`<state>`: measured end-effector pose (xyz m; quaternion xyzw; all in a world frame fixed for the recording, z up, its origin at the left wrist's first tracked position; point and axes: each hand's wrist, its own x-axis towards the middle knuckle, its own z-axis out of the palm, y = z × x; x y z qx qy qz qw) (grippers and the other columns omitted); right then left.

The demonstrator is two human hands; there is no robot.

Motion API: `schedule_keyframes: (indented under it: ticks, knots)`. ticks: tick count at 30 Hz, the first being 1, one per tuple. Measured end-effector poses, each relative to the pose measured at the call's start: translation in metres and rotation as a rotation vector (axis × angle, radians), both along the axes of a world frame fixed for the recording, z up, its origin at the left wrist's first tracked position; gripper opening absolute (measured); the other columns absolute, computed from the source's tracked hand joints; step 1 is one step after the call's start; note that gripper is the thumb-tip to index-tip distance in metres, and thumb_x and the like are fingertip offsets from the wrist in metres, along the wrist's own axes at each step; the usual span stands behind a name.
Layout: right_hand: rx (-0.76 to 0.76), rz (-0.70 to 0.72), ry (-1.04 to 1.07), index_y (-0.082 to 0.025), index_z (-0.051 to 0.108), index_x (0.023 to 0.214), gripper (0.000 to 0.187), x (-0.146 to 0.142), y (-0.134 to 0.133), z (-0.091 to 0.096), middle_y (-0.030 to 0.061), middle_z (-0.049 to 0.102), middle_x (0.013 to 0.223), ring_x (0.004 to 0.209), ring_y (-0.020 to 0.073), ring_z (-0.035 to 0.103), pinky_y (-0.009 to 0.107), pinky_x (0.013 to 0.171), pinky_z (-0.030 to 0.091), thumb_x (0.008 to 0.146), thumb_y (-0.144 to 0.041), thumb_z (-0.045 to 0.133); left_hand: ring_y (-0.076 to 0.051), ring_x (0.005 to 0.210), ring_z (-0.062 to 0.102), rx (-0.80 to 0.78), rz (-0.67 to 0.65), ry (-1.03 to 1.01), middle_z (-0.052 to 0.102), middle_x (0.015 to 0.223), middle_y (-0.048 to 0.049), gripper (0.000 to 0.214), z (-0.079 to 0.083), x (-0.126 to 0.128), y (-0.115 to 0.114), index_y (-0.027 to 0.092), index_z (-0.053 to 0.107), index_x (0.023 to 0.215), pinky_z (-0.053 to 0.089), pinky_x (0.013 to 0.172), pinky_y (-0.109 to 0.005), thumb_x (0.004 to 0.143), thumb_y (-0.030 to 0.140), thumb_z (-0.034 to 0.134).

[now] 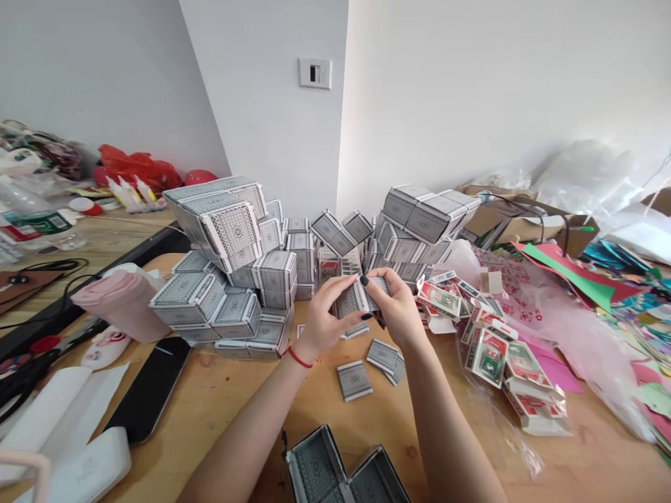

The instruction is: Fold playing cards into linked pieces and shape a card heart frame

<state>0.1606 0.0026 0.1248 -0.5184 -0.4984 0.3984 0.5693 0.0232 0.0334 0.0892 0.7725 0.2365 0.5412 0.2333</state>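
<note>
My left hand [325,321], with a red string on its wrist, and my right hand [401,311] are both closed around folded playing cards [349,299] with a grey patterned back. The cards are held just above the table, both thumbs pressing on them, and the fingers partly hide them. Below the hands lie a folded card square [354,381] and a small overlapping pile of cards [386,360]. Nearest my body, between the forearms, stands a structure of open-topped card cubes [317,464], cut off by the bottom edge.
Stacked card cubes rise at the left [235,237] and right [416,216] behind the hands. Red and green card boxes [490,356] lie on the right beside plastic film and coloured paper [571,276]. A black phone [149,391], pink roll [118,300] and scissors [68,339] are at left.
</note>
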Motion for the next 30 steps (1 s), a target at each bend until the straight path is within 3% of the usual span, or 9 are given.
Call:
schedule_keyframes:
  ticks: [6,11,30]
  knots:
    - [-0.020,0.023,0.174,-0.020,0.050,0.084,0.032,0.004,0.001,0.003,-0.0057,0.050,0.062,0.045,0.0065,0.044,0.016,0.036,0.037,0.063,-0.036,0.067,-0.024,0.110,0.048,-0.042,-0.003,0.074,0.051,0.119,-0.0108,0.059,-0.001,-0.001,0.002,0.019,0.045,0.122,0.040,0.094,-0.039,0.070,0.039,0.063]
    - [-0.040,0.051,0.208,-0.021,0.048,0.085,0.033,0.006,0.002,0.001,-0.0063,0.051,0.062,0.044,0.0064,0.045,0.015,0.034,0.037,0.062,-0.035,0.068,-0.022,0.096,0.054,-0.087,-0.025,0.049,0.056,0.105,-0.0094,0.053,-0.007,0.002,0.005,0.017,0.049,0.117,0.045,0.084,-0.035,0.072,0.043,0.061]
    - [-0.043,0.075,-0.025,-0.022,0.045,0.088,0.029,0.012,-0.001,0.002,-0.0092,0.048,0.054,0.034,0.0064,0.043,0.018,0.034,0.037,0.069,-0.038,0.061,-0.019,0.094,0.053,-0.097,-0.038,0.090,0.054,0.099,-0.0074,0.051,-0.016,0.004,0.009,0.016,0.052,0.117,0.044,0.084,-0.032,0.075,0.044,0.057]
